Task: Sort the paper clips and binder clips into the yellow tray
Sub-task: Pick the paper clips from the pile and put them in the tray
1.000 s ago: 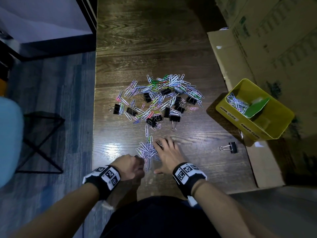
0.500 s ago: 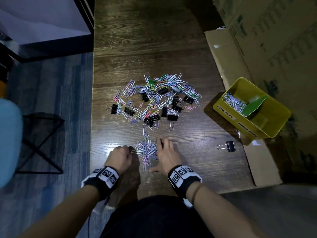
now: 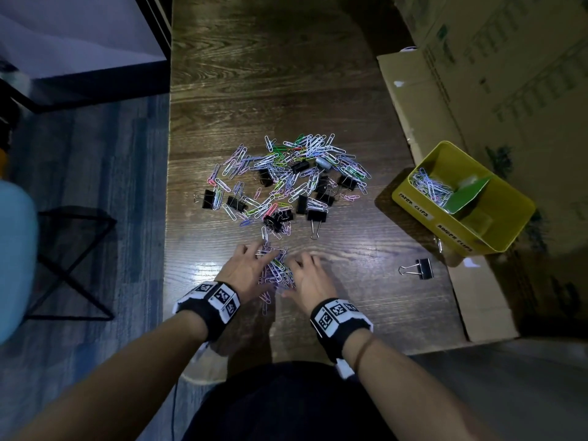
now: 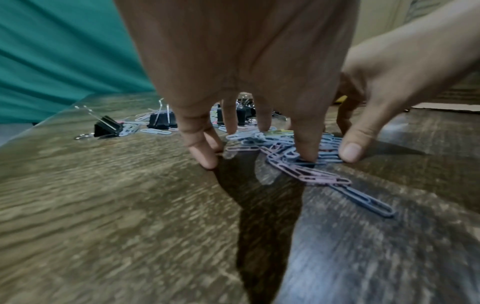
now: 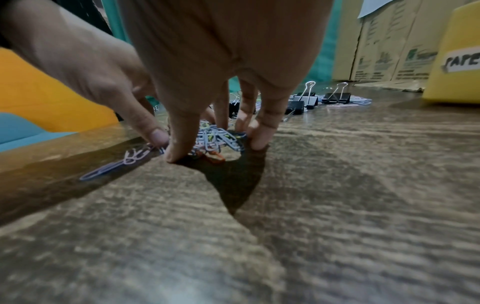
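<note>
1. Step in hand: gathering a small heap of paper clips (image 3: 276,271) near the table's (image 3: 286,74) near edge.
2. Left hand (image 3: 246,271) and right hand (image 3: 308,279) flank the heap; fingers spread, tips down on clips and wood, nothing lifted.
3. The main pile of paper clips and binder clips (image 3: 286,183) lies at mid-table, unsorted.
4. The yellow tray (image 3: 509,218) sits at the right edge; one compartment holds paper clips.
5. One binder clip (image 3: 421,268) lies just short of the tray.
6. Next move, as judged: close both hands under the heap, lift, and carry it to the paper-clip compartment.
</note>
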`<state>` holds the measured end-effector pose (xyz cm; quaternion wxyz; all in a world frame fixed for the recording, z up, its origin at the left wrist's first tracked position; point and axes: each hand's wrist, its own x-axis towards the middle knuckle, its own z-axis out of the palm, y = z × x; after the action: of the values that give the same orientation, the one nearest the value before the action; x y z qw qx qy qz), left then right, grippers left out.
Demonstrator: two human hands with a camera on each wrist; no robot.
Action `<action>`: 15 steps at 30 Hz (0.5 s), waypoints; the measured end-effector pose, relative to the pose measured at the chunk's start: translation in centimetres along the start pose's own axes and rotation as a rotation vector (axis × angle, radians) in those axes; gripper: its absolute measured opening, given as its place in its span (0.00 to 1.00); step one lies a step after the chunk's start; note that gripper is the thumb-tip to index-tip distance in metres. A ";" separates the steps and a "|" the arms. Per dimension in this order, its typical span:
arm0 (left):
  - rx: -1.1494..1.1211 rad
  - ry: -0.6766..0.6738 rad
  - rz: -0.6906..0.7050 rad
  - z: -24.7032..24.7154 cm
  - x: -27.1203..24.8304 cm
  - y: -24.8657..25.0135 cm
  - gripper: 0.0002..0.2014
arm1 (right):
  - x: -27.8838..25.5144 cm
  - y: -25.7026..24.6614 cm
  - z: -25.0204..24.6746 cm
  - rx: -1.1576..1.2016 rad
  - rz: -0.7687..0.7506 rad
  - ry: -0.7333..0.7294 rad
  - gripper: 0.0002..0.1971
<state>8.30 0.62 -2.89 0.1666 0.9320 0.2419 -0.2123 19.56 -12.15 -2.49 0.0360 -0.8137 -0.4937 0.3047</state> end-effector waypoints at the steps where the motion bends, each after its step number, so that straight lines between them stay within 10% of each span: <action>1: -0.014 0.006 0.008 0.1 0.2 0.2 0.35 | 0.1 0.0 0.0 0.020 -0.004 -0.021 0.33; 8: -0.275 0.155 0.111 0.3 0.4 0.7 0.12 | 0.7 0.8 -1.1 0.080 -0.025 -0.084 0.19; 15: -0.356 0.159 0.049 -0.7 0.9 -0.4 0.11 | 1.3 1.9 -2.0 0.154 0.072 -0.095 0.15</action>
<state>9.05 1.56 -2.76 0.3144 0.9072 0.2654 -0.0879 22.50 -11.57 -2.15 0.0639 -0.8104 -0.4402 0.3813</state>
